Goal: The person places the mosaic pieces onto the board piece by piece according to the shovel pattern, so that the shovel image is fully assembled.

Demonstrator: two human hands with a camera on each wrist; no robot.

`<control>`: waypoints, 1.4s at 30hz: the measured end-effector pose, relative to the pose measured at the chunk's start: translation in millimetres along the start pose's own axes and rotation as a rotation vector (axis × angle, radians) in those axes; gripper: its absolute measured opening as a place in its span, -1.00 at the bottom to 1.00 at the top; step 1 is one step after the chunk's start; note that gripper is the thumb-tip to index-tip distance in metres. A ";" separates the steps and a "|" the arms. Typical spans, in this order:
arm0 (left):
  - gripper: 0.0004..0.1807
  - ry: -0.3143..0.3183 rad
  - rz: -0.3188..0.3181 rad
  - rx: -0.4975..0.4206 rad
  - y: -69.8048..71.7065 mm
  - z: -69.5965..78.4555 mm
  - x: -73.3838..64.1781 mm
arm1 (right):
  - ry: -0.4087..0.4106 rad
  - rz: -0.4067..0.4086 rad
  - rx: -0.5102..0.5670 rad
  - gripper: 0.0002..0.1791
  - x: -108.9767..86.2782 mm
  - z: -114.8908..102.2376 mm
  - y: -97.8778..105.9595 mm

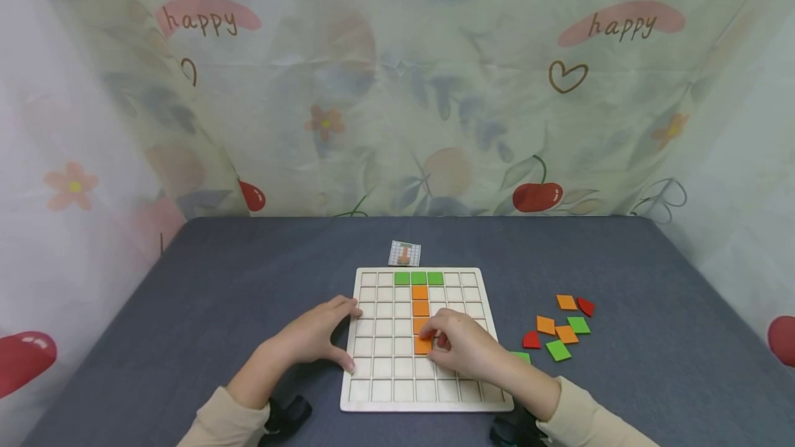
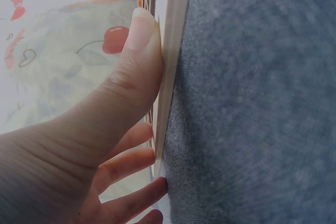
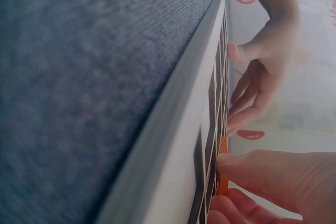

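Note:
A white grid board [image 1: 385, 390] lies on the table. Three green square tiles [image 1: 419, 278] fill the middle of its top row, and orange square tiles [image 1: 420, 308] run down in a column beneath them. My right hand [image 1: 462, 343] pinches the lowest orange tile [image 1: 423, 345] between thumb and fingers; in the right wrist view this orange tile [image 3: 223, 182] stands slightly proud of the grid. My left hand [image 1: 310, 336] rests against the board's left edge, thumb and fingers spread apart along it. The left wrist view shows the left thumb [image 2: 140, 40] touching the rim.
Right of the board lie several loose tiles, among them an orange tile [image 1: 566, 302], a red piece [image 1: 586, 306] and a green tile [image 1: 558, 350]. Another green tile [image 1: 522, 356] is partly hidden by my right forearm. Behind the board lies a small pattern card [image 1: 404, 254].

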State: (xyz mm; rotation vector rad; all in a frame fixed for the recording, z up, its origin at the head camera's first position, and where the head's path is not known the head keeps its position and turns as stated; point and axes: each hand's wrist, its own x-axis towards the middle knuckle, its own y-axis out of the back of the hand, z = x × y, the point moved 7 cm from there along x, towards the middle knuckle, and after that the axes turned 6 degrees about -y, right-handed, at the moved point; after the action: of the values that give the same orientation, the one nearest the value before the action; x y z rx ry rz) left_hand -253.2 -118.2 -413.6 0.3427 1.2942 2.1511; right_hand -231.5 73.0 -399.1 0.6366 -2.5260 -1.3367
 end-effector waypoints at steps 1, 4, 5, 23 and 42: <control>-0.10 -0.002 0.000 0.001 0.0 0.1 -0.1 | 0.002 0.000 0.003 -0.83 0.0 0.0 -0.1; -0.10 -0.008 -0.001 0.006 -0.1 0.3 -0.2 | 0.007 -0.001 0.006 -0.82 0.1 -0.3 -0.1; -0.10 -0.009 0.000 0.007 -0.1 0.3 -0.4 | 0.009 -0.003 0.007 -0.81 0.2 -0.3 -0.2; -0.07 -0.012 -0.011 0.011 0.8 2.0 -0.3 | -0.103 0.058 0.025 -0.79 -7.0 24.1 34.9; -0.07 -0.017 -0.010 0.002 0.1 0.8 -0.1 | -0.276 0.159 -0.008 -0.72 -40.3 113.1 97.2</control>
State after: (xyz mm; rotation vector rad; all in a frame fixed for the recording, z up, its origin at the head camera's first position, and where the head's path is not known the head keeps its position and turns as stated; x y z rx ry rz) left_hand -252.8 -117.7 -413.1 0.3533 1.2862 2.1341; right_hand -265.4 222.8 -382.3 0.2568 -2.7135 -1.4625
